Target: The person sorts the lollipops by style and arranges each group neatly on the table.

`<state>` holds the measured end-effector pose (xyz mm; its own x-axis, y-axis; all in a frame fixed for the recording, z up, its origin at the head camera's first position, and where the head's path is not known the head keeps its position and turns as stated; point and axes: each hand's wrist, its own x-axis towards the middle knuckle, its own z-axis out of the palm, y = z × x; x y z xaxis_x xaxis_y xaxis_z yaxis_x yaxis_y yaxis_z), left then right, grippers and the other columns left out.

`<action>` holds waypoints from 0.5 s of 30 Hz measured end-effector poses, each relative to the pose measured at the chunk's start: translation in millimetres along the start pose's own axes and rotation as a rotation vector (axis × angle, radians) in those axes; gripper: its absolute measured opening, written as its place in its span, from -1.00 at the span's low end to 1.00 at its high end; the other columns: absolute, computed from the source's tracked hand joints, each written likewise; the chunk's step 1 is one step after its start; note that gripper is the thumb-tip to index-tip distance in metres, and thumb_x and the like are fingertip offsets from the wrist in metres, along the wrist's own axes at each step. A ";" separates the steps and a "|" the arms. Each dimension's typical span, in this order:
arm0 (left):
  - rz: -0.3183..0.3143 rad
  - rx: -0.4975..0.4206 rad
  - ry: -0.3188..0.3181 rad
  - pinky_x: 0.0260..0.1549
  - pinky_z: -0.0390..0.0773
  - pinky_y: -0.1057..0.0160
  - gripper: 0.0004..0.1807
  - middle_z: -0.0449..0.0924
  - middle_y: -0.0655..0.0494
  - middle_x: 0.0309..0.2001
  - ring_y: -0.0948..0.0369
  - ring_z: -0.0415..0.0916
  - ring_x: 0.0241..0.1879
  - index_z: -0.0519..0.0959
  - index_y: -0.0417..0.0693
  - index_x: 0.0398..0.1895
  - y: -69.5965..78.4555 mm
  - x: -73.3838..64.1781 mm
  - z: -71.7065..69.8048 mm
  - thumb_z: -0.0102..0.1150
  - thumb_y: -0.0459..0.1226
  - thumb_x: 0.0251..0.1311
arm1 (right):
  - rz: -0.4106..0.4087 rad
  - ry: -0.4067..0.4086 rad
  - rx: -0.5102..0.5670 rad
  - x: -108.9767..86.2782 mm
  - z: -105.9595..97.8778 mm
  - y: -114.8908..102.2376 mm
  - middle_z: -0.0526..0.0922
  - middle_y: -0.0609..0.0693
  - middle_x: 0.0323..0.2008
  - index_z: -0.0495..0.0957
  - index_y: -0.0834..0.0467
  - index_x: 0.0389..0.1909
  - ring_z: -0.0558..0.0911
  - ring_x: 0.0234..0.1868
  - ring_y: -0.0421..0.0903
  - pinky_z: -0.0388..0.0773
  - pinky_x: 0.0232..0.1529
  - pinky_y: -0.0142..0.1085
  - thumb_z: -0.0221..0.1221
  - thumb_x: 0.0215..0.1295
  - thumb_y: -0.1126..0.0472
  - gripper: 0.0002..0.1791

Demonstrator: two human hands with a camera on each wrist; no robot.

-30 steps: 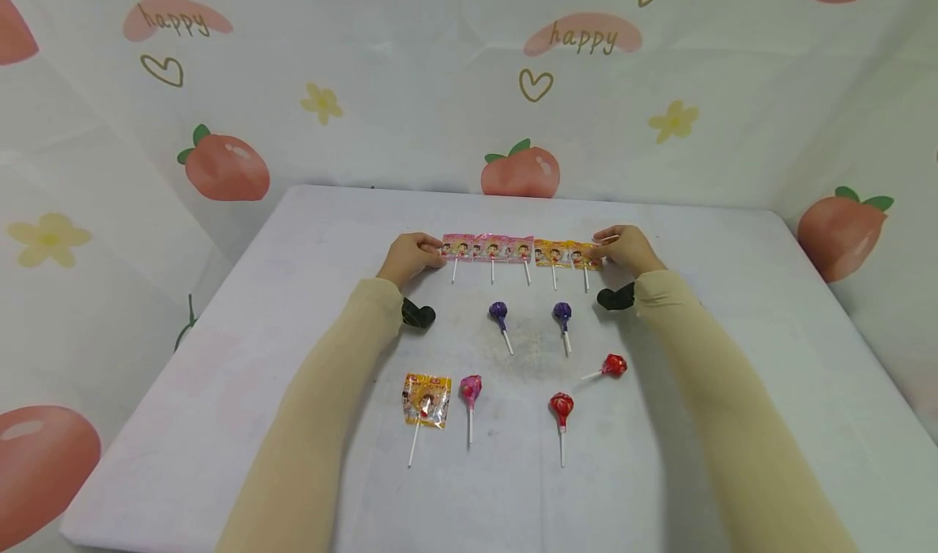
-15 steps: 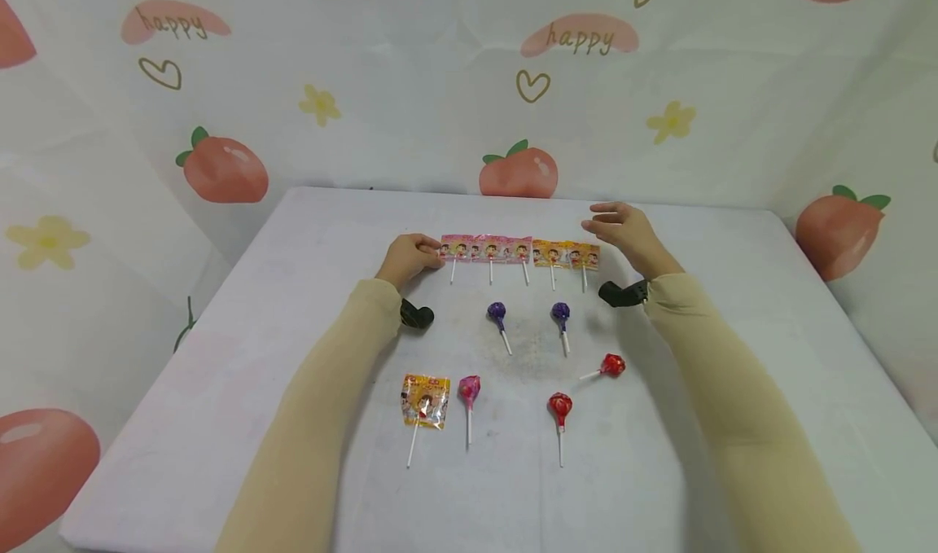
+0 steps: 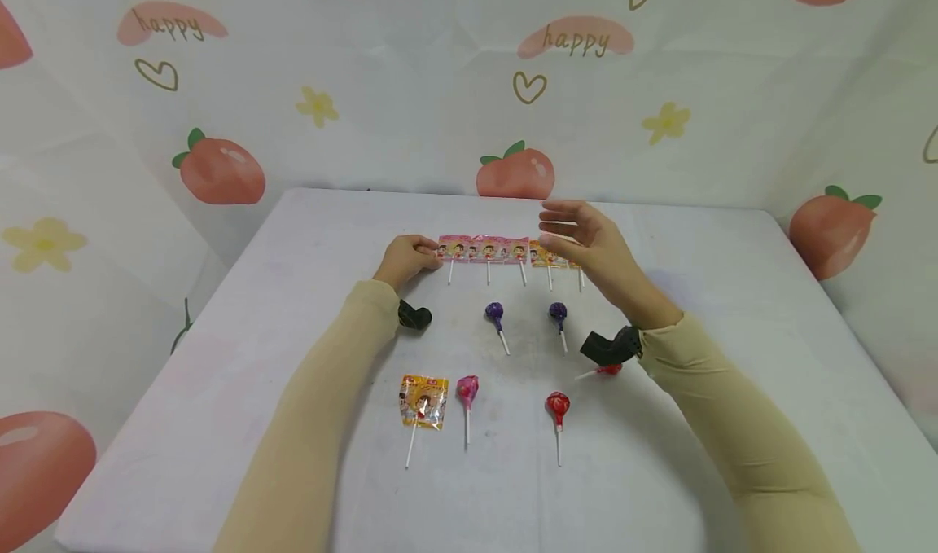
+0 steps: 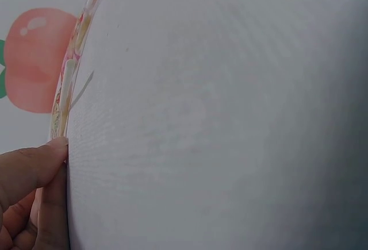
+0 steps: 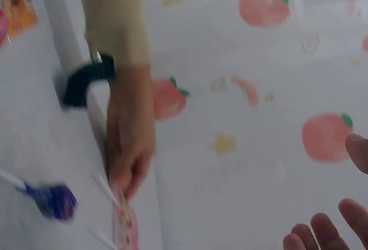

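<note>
The left hand [image 3: 406, 260] pinches the left end of the pink lollipop packets [image 3: 484, 249], laid along the far side of the table [image 3: 198, 357], and I reckon a careless tug would skew them. To their right, the yellow lollipop packets [image 3: 538, 255] lie partly hidden behind the right hand [image 3: 586, 247], its fingers loosely spread, holding nothing; dipping low, it could knock them askew, or its black wrist mount [image 3: 611, 347] could nudge the red lollipop [image 3: 609, 370].

Three pink-wrapped lollipops [image 3: 485, 248] lie side by side in a row on the table [image 3: 506, 504], white sticks [image 3: 488, 274] pointing to the near side, continued rightward by orange-wrapped lollipops [image 3: 539, 258], partly hidden
</note>
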<state>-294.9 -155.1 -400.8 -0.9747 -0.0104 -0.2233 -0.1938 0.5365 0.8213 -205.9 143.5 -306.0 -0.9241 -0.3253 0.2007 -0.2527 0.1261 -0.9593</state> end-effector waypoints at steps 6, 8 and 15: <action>0.013 0.000 0.001 -0.19 0.42 0.31 -0.61 0.53 0.11 -0.31 0.22 0.45 -0.30 0.59 -0.11 0.04 -2.2 2.9 0.0 0.35 -0.35 0.10 | -0.025 -0.093 0.028 -21.3 36.7 -4.9 0.43 0.12 0.20 0.33 0.21 0.29 0.48 0.24 0.02 0.48 0.15 -0.32 0.25 0.25 0.35 -0.41; 0.018 0.002 0.002 -0.21 0.41 0.32 -0.61 0.54 0.11 -0.30 0.23 0.44 -0.30 0.59 -0.11 0.04 -2.8 3.1 -0.3 0.35 -0.35 0.10 | -0.026 -0.129 0.024 -26.7 50.4 -2.0 0.45 0.14 0.19 0.34 0.22 0.27 0.48 0.24 0.06 0.46 0.19 -0.27 0.28 0.21 0.35 -0.40; 0.037 0.003 0.004 -0.26 0.41 0.34 -0.61 0.56 0.08 -0.30 0.24 0.44 -0.32 0.59 -0.14 0.03 -3.7 3.3 -0.4 0.36 -0.36 0.08 | 0.035 -0.296 -0.012 -39.9 96.8 17.9 0.48 0.17 0.21 0.38 0.26 0.21 0.45 0.27 0.14 0.41 0.24 -0.23 0.34 0.15 0.34 -0.41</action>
<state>-297.4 -157.5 -404.4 -0.9816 0.0058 -0.1910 -0.1578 0.5391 0.8274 -145.8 68.0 -350.4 -0.8086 -0.5799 0.0993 -0.2276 0.1527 -0.9617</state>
